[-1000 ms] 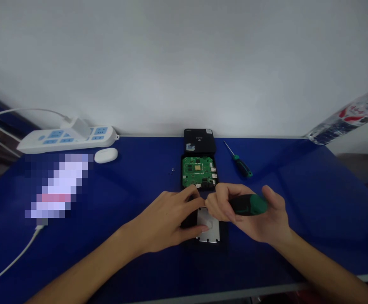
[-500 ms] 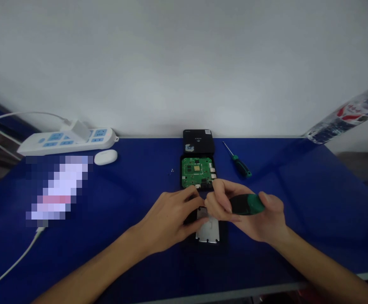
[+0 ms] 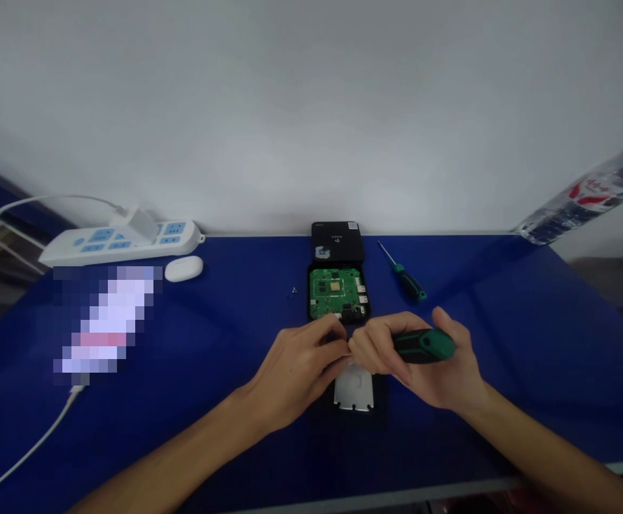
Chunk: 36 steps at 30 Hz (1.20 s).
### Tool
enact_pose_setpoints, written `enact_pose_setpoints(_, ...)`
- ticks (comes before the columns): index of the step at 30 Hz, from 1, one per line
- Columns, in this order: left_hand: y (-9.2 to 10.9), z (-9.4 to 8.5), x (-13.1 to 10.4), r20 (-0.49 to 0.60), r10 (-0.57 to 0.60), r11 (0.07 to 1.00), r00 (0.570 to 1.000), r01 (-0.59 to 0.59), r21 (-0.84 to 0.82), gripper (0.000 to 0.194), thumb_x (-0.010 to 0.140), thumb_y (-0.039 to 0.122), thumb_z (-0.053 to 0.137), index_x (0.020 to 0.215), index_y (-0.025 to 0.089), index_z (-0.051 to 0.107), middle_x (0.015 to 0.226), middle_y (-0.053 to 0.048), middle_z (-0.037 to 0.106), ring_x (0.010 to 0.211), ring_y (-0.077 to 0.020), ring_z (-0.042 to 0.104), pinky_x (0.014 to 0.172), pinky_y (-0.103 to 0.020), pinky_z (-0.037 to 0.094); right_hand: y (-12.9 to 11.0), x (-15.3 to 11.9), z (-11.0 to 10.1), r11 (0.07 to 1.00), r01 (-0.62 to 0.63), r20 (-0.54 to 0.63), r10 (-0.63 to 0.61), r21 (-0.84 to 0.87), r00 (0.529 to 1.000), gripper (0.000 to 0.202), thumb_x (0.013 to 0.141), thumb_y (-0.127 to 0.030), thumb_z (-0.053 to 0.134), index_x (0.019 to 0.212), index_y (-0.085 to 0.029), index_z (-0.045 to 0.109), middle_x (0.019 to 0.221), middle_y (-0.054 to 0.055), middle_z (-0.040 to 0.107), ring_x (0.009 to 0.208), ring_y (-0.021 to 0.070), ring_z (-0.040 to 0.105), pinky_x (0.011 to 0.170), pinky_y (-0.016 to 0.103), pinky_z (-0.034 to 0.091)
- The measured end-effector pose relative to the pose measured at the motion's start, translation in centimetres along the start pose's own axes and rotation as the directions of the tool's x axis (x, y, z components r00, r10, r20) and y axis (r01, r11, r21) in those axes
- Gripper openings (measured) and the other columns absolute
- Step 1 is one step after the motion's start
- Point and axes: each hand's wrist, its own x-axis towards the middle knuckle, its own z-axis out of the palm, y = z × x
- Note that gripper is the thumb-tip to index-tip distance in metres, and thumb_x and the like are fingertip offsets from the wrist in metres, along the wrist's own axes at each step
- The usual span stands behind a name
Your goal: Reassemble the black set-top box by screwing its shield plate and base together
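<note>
My right hand (image 3: 416, 357) is wrapped around the green and black handle of a screwdriver (image 3: 425, 346); its shaft is hidden behind my fingers. My left hand (image 3: 306, 360) has its thumb and fingertips pinched together beside the right fingertips, and what lies between them, if anything, is too small to make out. Under both hands is a silver metal plate (image 3: 354, 389) with notched edges, lying on a dark base. Just beyond the hands, a green circuit board (image 3: 335, 289) sits in a black case. A black lid (image 3: 336, 241) is right behind it.
A second screwdriver (image 3: 405, 278) lies at the right. Tiny screws (image 3: 293, 291) are left of the board. To the left are a white earbud case (image 3: 183, 268), a power strip (image 3: 123, 243) and a blurred phone (image 3: 108, 321) on a cable. A plastic bottle (image 3: 590, 193) leans at far right.
The fingertips of my left hand have closed together over the metal plate's upper end. The screwdriver handle has turned slightly in my right hand. The whole view has shifted a little.
</note>
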Motion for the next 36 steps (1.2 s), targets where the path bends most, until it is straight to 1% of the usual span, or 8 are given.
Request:
enact_pose_setpoints(5,0.0,0.2,0.1,-0.111,0.061,0.997,0.992,-0.056,0.054,0.018,0.113,0.027,0.061,0.106,0.02,0.075,0.108,-0.004,0.07,0.082,-0.0146,0.071,0.068,-0.028,0.055,-0.5,-0.1,0.1,1.0,0.018,-0.005,-0.018,0.025,1.0,0.081,0.107,-0.085,0.024,0.065,-0.022,0.054,0.061,0.0,0.037,0.06,0.0194,0.033,0.066,0.038,0.029)
enact_pose_setpoints(10,-0.2,-0.3,0.3,-0.179,0.138,0.977,0.974,-0.105,0.183,0.013,0.112,0.024,0.062,0.109,0.018,0.074,0.104,-0.004,0.071,0.08,-0.0153,0.071,0.065,-0.029,0.055,-1.0,0.0,0.0,0.996,0.041,-0.051,-0.037,0.08,0.998,0.079,0.106,-0.086,0.027,0.065,-0.022,0.05,0.062,-0.001,0.035,0.06,0.0186,0.03,0.064,0.038,0.026)
enact_pose_setpoints(13,-0.6,-0.8,0.3,-0.227,0.132,0.969,0.965,-0.077,0.236,0.009,0.111,0.021,0.064,0.113,0.019,0.073,0.103,-0.003,0.073,0.081,-0.0158,0.073,0.066,-0.029,0.056,-1.2,0.1,-0.2,0.993,0.049,-0.067,-0.042,0.108,0.997,0.077,0.107,-0.084,0.029,0.066,-0.022,0.049,0.062,-0.002,0.033,0.059,0.018,0.028,0.063,0.037,0.026)
enact_pose_setpoints(17,-1.2,-1.6,0.3,-0.324,0.041,0.98,0.945,0.025,0.198,0.01,0.109,0.018,0.068,0.118,0.021,0.072,0.107,-0.002,0.077,0.09,-0.0149,0.077,0.074,-0.027,0.058,-1.2,0.1,-0.3,0.991,0.025,-0.059,-0.018,0.129,0.998,0.076,0.108,-0.083,0.03,0.067,-0.022,0.048,0.063,-0.002,0.032,0.058,0.0177,0.028,0.063,0.037,0.026)
enact_pose_setpoints(23,-1.7,-2.4,0.4,-0.48,-0.05,0.976,0.876,0.145,0.162,0.014,0.104,0.014,0.075,0.115,0.024,0.077,0.108,0.003,0.083,0.092,-0.0117,0.08,0.078,-0.022,0.06,-1.1,-0.1,-0.4,0.994,0.001,-0.064,0.006,0.114,0.998,0.076,0.108,-0.083,0.029,0.069,-0.022,0.053,0.062,-0.002,0.034,0.059,0.0186,0.03,0.063,0.037,0.026)
enact_pose_setpoints(29,-1.7,-2.7,0.8,-0.61,-0.153,0.937,0.777,0.311,0.16,0.012,0.101,0.019,0.08,0.11,0.025,0.083,0.089,0.004,0.082,0.059,-0.0094,0.064,0.058,-0.025,0.052,-1.0,-0.1,-0.4,0.993,-0.011,-0.06,0.019,0.119,0.998,0.075,0.108,-0.082,0.03,0.069,-0.022,0.053,0.062,-0.002,0.035,0.058,0.0181,0.029,0.062,0.037,0.025)
enact_pose_setpoints(32,-2.1,-3.1,0.7,-0.624,-0.229,0.909,0.747,0.394,0.137,0.011,0.099,0.023,0.082,0.108,0.026,0.086,0.083,0.004,0.081,0.056,-0.0111,0.063,0.057,-0.028,0.051,-1.0,-0.2,-0.4,0.993,-0.008,-0.059,0.015,0.119,0.998,0.075,0.108,-0.081,0.03,0.069,-0.022,0.054,0.061,-0.002,0.036,0.058,0.0183,0.029,0.062,0.037,0.025)
enact_pose_setpoints(36,-2.9,-3.8,0.5,-0.599,-0.402,0.843,0.692,0.535,0.052,0.007,0.097,0.031,0.084,0.102,0.03,0.089,0.071,0.006,0.079,0.053,-0.0144,0.066,0.058,-0.032,0.051,-1.0,-0.3,-0.3,0.993,-0.012,-0.067,0.02,0.119,0.998,0.074,0.108,-0.081,0.032,0.069,-0.022,0.055,0.061,-0.002,0.036,0.058,0.0184,0.029,0.063,0.037,0.025)
